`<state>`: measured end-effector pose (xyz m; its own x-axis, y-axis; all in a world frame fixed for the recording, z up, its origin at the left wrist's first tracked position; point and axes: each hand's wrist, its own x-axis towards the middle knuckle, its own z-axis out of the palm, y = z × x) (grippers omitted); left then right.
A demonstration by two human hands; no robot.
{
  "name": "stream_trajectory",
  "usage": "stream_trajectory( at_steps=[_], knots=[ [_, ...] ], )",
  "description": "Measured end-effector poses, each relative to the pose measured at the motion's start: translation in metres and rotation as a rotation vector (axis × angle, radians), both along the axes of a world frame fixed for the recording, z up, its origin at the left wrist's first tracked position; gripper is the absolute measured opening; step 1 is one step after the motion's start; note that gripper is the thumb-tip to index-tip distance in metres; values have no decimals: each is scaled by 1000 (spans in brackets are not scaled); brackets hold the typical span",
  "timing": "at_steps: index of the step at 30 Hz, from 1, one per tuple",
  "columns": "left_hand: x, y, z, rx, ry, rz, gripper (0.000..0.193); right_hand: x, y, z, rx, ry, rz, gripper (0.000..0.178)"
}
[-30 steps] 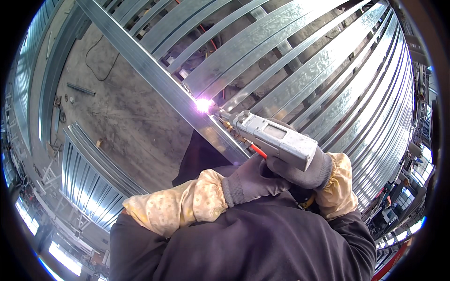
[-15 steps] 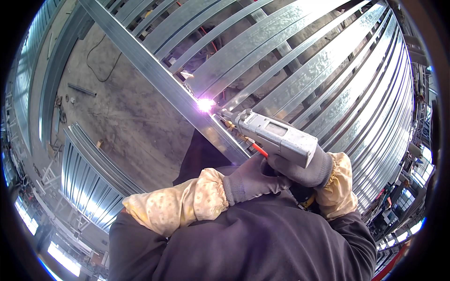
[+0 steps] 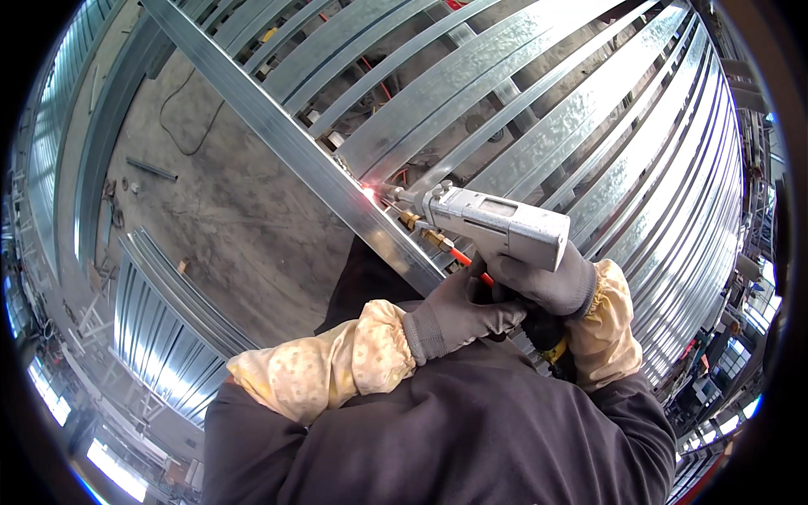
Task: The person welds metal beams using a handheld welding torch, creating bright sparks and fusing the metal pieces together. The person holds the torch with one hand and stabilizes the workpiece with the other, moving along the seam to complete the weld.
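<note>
A grey-silver handheld welding gun (image 3: 505,225) points left, its nozzle against the inner edge of a galvanized steel beam (image 3: 295,150), where a small red-pink glow shows at the tip. Behind its body, my right hand (image 3: 551,282), in a grey glove, is wrapped around the handle. My left hand (image 3: 463,313), gloved alike, closes on the lower part of the handle just below; some of its fingers are hidden. Brass fittings and an orange-red hose (image 3: 459,256) run beneath the gun. Galvanized slats (image 3: 396,139) meet the beam near the tip.
More slats with gaps between them spread to the right. At the lower left lies a stack of ribbed metal profiles (image 3: 160,324). A loose cable (image 3: 187,151) and a short metal bar (image 3: 151,168) lie on the concrete floor (image 3: 244,202).
The bright white-purple arc at the nozzle has died down to a small red glow. The gun's rear end has risen slightly in view; both hands keep their hold.
</note>
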<state>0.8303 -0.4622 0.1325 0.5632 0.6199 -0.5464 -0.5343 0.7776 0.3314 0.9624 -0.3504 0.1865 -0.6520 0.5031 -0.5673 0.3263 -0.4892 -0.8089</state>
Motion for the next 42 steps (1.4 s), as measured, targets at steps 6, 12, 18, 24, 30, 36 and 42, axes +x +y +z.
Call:
stream_trajectory(
  at_steps=[6, 12, 18, 24, 30, 36, 42],
  knots=[
    [1, 4, -7, 35, 107, -12, 35, 3, 10, -12, -113, -54, 67, 41],
    [2, 13, -4, -34, 82, 55, 29, -2, 17, -13, -91, -36, -11, 44],
    [7, 19, 2, -76, 128, 97, 23, 5, 27, -23, -72, -90, 166, 36],
    [13, 14, -4, -38, 107, 146, 23, 9, 22, -25, -108, -40, 100, 34],
    [11, 16, 3, -63, 112, 137, 24, 9, 21, -25, -116, 2, 90, 34],
    [9, 9, -7, -14, 89, 68, 40, 10, 19, -26, -171, 0, 77, 35],
    [10, 8, -3, 34, 135, 91, 38, 11, 14, -26, -38, 107, 28, 42]
  ],
)
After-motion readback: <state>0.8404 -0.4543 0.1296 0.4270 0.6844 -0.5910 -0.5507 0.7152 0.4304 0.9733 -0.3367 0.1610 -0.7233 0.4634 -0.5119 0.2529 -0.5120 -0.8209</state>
